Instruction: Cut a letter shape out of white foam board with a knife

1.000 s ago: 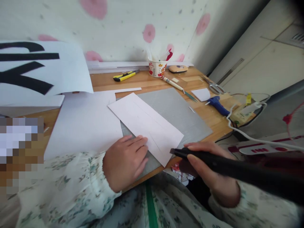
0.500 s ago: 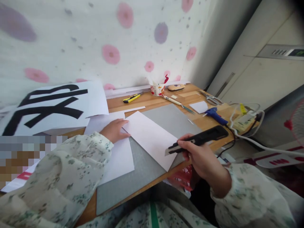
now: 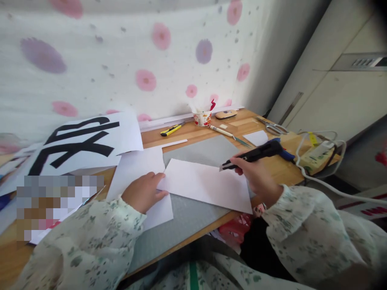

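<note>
A white rectangular board (image 3: 205, 183) lies at a slant over a grey cutting mat (image 3: 181, 225). My left hand (image 3: 146, 190) pinches the board's left end between thumb and fingers. Under that hand a white sheet (image 3: 136, 165) rests partly on the mat. My right hand (image 3: 256, 173) is wrapped round a black utility knife (image 3: 256, 155), whose blade is out and points left, over the upper right part of the board. Whether the blade touches the board I cannot tell.
At the back are a yellow cutter (image 3: 172, 129), a patterned cup (image 3: 202, 118) and a mouse (image 3: 226, 114). Scissors (image 3: 275, 128), a blue glue gun (image 3: 286, 154) and a white cable (image 3: 320, 184) lie right. A black-lettered sheet (image 3: 127, 135) is left.
The board has turned, its right end swinging up and to the right, with my left hand still on it. My right hand has moved up with the knife. The view has shifted a little.
</note>
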A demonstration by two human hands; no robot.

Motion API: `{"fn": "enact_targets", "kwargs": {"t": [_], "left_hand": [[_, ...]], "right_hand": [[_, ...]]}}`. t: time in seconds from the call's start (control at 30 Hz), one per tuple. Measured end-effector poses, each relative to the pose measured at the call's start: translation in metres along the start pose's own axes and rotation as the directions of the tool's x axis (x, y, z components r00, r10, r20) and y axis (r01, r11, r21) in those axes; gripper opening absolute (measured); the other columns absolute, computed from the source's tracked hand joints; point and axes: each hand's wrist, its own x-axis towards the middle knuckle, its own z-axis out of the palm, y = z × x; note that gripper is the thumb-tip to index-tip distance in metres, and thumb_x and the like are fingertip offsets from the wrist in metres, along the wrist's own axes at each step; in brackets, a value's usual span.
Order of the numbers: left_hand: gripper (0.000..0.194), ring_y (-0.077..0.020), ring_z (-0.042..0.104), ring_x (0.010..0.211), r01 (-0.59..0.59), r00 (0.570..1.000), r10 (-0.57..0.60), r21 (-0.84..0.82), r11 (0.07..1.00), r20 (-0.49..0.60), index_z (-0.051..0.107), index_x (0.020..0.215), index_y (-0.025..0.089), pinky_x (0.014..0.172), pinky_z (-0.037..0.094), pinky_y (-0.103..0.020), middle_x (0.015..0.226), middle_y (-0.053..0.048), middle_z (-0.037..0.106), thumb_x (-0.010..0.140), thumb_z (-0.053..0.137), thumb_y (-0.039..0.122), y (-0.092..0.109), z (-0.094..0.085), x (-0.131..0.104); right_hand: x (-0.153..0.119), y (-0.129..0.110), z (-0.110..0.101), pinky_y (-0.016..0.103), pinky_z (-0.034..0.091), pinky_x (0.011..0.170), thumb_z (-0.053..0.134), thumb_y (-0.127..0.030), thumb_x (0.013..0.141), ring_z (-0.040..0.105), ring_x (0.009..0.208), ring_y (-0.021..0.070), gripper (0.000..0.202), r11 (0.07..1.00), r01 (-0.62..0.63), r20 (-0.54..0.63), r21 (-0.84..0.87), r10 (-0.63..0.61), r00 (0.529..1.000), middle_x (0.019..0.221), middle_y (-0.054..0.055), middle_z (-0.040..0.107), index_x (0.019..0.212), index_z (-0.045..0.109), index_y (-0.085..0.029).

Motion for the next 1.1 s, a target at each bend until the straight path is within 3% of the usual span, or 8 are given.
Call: {"fn": "enact_targets", "kwargs": {"t": [0.2,0.33,0.4,0.5,0.63,0.77,1.0,1.1], "left_hand": [[0.072,-0.0336,0.064,0.102,0.015,0.987,-0.015,0.0,1.0,0.16,0.038,0.144,0.016,0.082,0.045,-0.04,0.113,-0.014,0.068,0.08,0.059,0.042,0.004,-0.007,-0.013],[0.066,-0.038,0.065,0.094,-0.059,0.963,0.038,0.071,0.996,0.268,0.055,0.131,0.019,0.08,0.045,-0.045,0.102,-0.014,0.071,0.076,0.061,0.053,0.011,-0.022,-0.017],[0.057,-0.0367,0.063,0.1,-0.122,0.978,0.11,0.059,0.991,0.177,0.062,0.122,0.018,0.085,0.044,-0.045,0.108,-0.015,0.068,0.077,0.06,0.053,0.019,-0.027,-0.008],[0.071,-0.0356,0.052,0.118,-0.202,0.978,0.203,-0.026,0.979,0.047,0.054,0.133,0.017,0.098,0.038,-0.044,0.129,-0.017,0.057,0.072,0.066,0.051,0.032,-0.025,0.022],[0.091,-0.0406,0.046,0.122,-0.23,0.965,0.241,-0.109,0.967,0.101,0.05,0.137,0.021,0.1,0.036,-0.048,0.132,-0.017,0.053,0.058,0.076,0.056,0.047,-0.014,0.06],[0.097,-0.0417,0.055,0.111,-0.185,0.964,0.214,-0.18,0.966,0.156,0.049,0.136,0.022,0.091,0.042,-0.05,0.124,-0.018,0.058,0.05,0.08,0.057,0.058,-0.007,0.07],[0.049,-0.0367,0.067,0.094,-0.02,0.938,0.192,-0.507,0.862,0.289,0.066,0.09,0.017,0.078,0.05,-0.04,0.095,-0.012,0.073,0.057,0.075,0.052,0.053,-0.013,0.053],[0.053,-0.0328,0.07,0.087,0.078,0.933,0.183,-0.671,0.737,0.31,0.065,0.092,0.016,0.071,0.054,-0.037,0.093,-0.011,0.075,0.064,0.067,0.062,0.035,-0.022,0.037]], "right_hand": [[0.011,0.003,0.0,0.026,0.033,0.044,0.073,-0.03,0.061,0.045,0.045,0.0107,0.016,0.998,0.008,0.122,0.069,-0.017,0.992,0.052,-0.004,0.053,0.068,0.062,-0.02],[0.025,0.007,0.01,0.026,0.035,0.046,0.075,-0.033,0.062,0.046,0.047,0.01,0.021,0.989,0.044,0.136,0.139,-0.063,0.989,0.054,-0.005,0.054,0.072,0.062,-0.019],[0.025,0.007,0.014,0.026,0.038,0.05,0.075,-0.036,0.064,0.049,0.051,0.0107,0.024,0.985,0.067,0.147,0.16,-0.091,0.985,0.055,-0.004,0.056,0.076,0.065,-0.018],[0.019,0.008,0.015,0.026,0.041,0.054,0.077,-0.039,0.063,0.053,0.055,0.0119,0.03,0.98,0.072,0.171,0.185,-0.105,0.98,0.058,-0.002,0.06,0.081,0.068,-0.017],[0.013,0.019,0.013,0.027,0.04,0.05,0.072,-0.049,0.066,0.052,0.051,0.0121,0.035,0.967,0.015,0.149,0.254,-0.054,0.987,0.056,-0.001,0.059,0.079,0.067,-0.017],[0.011,0.035,0.014,0.026,0.039,0.049,0.07,-0.051,0.067,0.051,0.049,0.0122,0.037,0.948,-0.02,0.171,0.319,-0.036,0.985,0.054,-0.001,0.058,0.079,0.069,-0.016],[-0.005,0.019,-0.002,0.027,0.041,0.054,0.073,-0.028,0.063,0.052,0.056,0.0134,0.01,0.934,0.077,0.202,0.35,-0.155,0.967,0.06,-0.002,0.06,0.065,0.067,-0.021],[-0.017,0.0,-0.015,0.029,0.046,0.066,0.068,-0.023,0.062,0.056,0.067,0.0153,0.006,0.913,0.14,0.252,0.384,-0.249,0.935,0.064,-0.001,0.061,0.059,0.063,-0.021]]}}
